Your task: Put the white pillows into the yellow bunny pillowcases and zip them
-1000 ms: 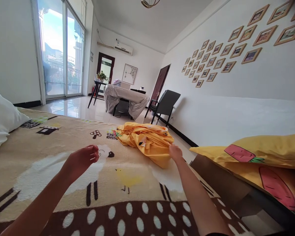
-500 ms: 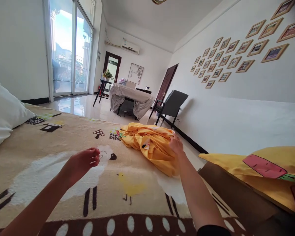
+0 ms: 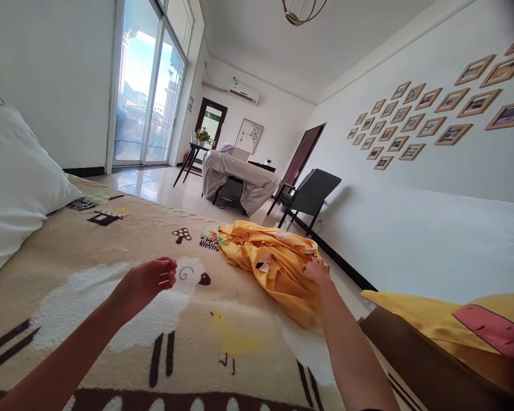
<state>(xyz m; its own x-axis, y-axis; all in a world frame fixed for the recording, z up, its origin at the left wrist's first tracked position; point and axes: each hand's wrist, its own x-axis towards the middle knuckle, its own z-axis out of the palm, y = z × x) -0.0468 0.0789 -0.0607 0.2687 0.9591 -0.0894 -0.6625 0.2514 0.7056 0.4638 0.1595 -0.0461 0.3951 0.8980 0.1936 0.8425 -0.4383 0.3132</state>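
A crumpled yellow printed cloth (image 3: 278, 265) lies bunched on the beige blanket (image 3: 257, 305), near the far edge of the bed. At its right side, my right hand (image 3: 317, 270) has its fingers curled over a fold of this cloth. My left hand (image 3: 154, 276) hangs above the blanket beside the printed sheep's head, apart from the cloth. Its fingers are loosely bent with small gaps between them, and nothing shows in them; the thumb is hidden.
A white pillow (image 3: 17, 182) rests at the left. On the right, another yellow cloth with a pink print (image 3: 497, 328) lies over a brown surface (image 3: 394, 337). Beyond the bed stand a grey armchair (image 3: 314, 197) and a covered table (image 3: 244, 168).
The view has tilted up and turned slightly left, so the room sits lower and further right. My right hand stays at the cloth's right side; my left hand keeps its pose.
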